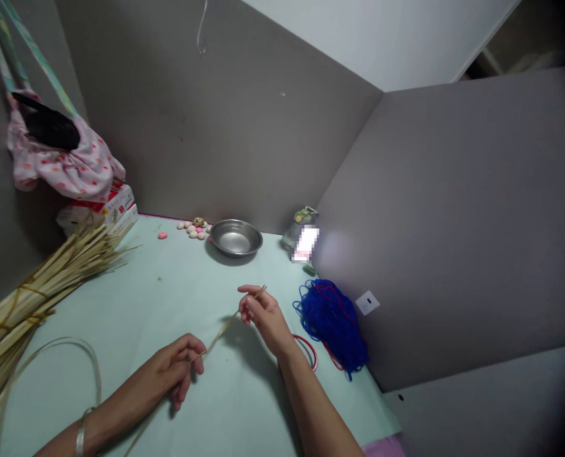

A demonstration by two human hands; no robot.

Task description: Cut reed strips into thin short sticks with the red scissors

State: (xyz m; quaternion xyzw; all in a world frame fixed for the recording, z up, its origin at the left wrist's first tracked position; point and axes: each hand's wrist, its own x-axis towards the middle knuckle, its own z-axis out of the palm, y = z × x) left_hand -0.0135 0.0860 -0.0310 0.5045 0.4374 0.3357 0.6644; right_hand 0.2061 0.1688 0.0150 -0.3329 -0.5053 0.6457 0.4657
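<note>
Above the pale table (168, 298), left hand (172, 371) and right hand (263, 317) each pinch one thin strip (221, 332); box (115, 206) lettering unreadable.

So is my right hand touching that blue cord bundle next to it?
Apart. The head view shows a strip of bare table between the right hand and the blue cord bundle; the hand pinches only the thin strip.

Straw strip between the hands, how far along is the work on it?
Early, it seems. Done: nothing woven or knotted shows yet. In hand: the left hand and right hand pinch one strip, stretched straight between them. Left: the tied bundle lies thick at the left, a loose strip curves on the table, and the blue cord lies untouched.
</note>
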